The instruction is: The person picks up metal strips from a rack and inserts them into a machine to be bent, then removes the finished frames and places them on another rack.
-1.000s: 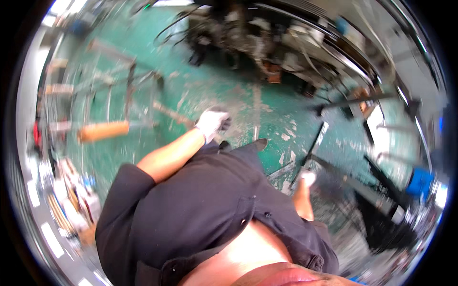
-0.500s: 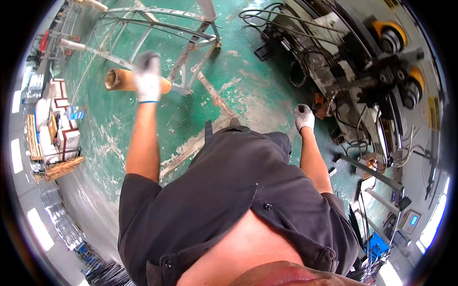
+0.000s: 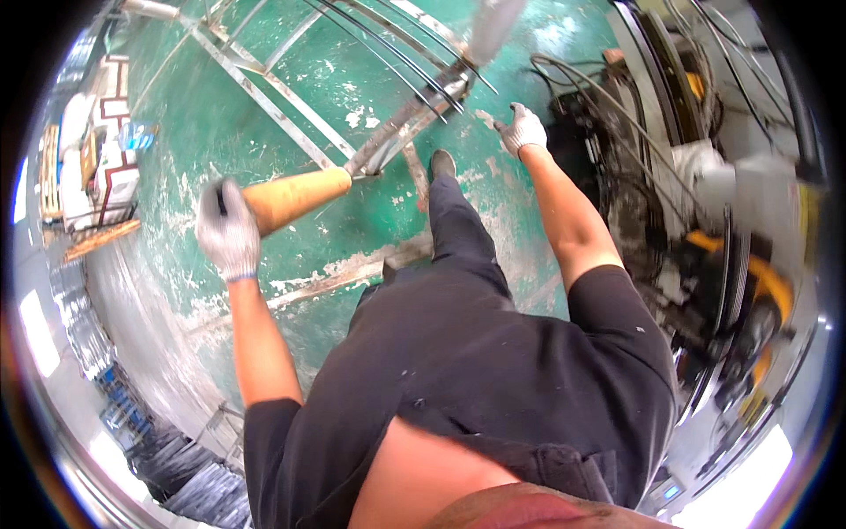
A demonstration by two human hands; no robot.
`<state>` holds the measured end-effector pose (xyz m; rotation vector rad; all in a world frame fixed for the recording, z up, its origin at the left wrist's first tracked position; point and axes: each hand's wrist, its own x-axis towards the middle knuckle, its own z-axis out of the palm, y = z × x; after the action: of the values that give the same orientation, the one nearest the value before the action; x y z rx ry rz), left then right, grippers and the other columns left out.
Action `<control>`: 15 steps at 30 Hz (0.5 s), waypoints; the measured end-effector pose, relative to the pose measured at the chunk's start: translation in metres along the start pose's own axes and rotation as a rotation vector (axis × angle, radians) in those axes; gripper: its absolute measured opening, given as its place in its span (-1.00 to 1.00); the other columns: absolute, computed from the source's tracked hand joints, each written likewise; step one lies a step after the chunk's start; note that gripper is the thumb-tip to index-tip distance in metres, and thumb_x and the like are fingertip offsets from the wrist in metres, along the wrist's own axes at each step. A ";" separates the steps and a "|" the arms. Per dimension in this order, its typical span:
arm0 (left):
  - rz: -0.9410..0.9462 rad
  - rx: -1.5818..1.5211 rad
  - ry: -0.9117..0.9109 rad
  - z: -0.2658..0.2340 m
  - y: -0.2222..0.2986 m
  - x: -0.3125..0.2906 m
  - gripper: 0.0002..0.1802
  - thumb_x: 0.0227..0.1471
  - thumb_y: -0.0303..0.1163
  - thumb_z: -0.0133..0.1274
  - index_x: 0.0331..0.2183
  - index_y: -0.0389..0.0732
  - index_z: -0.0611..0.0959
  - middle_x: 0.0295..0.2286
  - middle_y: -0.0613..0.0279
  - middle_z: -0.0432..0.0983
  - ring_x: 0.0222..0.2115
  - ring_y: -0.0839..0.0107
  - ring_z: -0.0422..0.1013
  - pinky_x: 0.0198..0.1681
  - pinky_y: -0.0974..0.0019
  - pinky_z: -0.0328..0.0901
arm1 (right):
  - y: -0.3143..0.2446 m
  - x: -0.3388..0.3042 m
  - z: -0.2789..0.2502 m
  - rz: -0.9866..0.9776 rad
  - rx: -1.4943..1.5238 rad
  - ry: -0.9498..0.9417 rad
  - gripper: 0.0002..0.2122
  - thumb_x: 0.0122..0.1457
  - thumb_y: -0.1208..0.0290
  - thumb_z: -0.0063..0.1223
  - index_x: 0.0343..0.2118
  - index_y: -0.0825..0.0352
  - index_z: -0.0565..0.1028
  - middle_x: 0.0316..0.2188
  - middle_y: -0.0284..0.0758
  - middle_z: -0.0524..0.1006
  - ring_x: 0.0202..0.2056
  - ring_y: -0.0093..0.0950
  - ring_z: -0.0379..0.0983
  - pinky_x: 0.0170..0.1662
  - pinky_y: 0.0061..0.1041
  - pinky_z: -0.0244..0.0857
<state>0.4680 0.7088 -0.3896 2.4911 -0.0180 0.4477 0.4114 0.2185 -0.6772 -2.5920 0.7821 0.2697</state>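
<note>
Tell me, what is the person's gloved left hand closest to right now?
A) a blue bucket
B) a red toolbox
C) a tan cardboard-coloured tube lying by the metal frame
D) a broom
C: the left hand, in a grey work glove, is at the near end of the tan tube, which lies across the green floor beside the metal frame.

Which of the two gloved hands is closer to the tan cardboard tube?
The left hand. It sits right at the near end of the tan cardboard tube, while the right hand is raised well away, beside the metal frame.
</note>
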 end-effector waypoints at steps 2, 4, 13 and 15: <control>-0.116 0.060 -0.003 0.009 0.015 0.011 -0.82 0.25 -0.41 0.07 -0.28 -0.34 0.66 -0.49 0.09 0.53 -0.48 0.35 0.46 -0.33 0.21 0.37 | -0.019 0.079 0.019 0.031 -0.052 -0.014 -0.34 0.11 0.00 0.29 0.20 0.28 0.40 0.14 -0.09 0.48 0.18 -0.15 0.41 0.23 -0.21 0.31; -0.278 0.097 -0.046 0.012 0.040 0.021 -0.82 0.26 -0.43 0.05 -0.29 -0.35 0.66 -0.49 0.15 0.51 -0.48 0.42 0.43 -0.32 0.25 0.36 | -0.038 0.132 0.030 0.059 -0.122 -0.186 -0.27 0.11 -0.08 0.28 0.23 0.32 0.36 0.21 -0.09 0.44 0.24 -0.16 0.36 0.27 -0.23 0.28; -0.534 0.203 0.066 0.022 0.029 0.061 -0.74 0.28 -0.40 -0.01 -0.31 -0.43 0.65 -0.40 0.11 0.58 -0.35 0.36 0.46 -0.17 0.28 0.36 | -0.177 0.138 0.077 -0.156 0.026 -0.095 -0.21 -0.06 0.04 0.43 0.19 0.33 0.35 0.05 -0.03 0.52 0.11 -0.07 0.45 0.19 -0.19 0.32; -0.489 0.266 0.023 0.030 0.037 0.065 -0.74 0.28 -0.41 -0.02 -0.29 -0.43 0.65 -0.38 0.09 0.59 -0.34 0.34 0.48 -0.16 0.26 0.37 | -0.219 0.159 0.083 -0.377 0.105 0.244 -0.21 -0.16 0.14 0.52 0.12 0.39 0.35 0.07 -0.07 0.46 0.09 -0.07 0.43 0.21 -0.16 0.28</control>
<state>0.5347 0.6676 -0.3708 2.6230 0.6842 0.2826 0.6606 0.3435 -0.7259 -2.6343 0.3568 -0.1965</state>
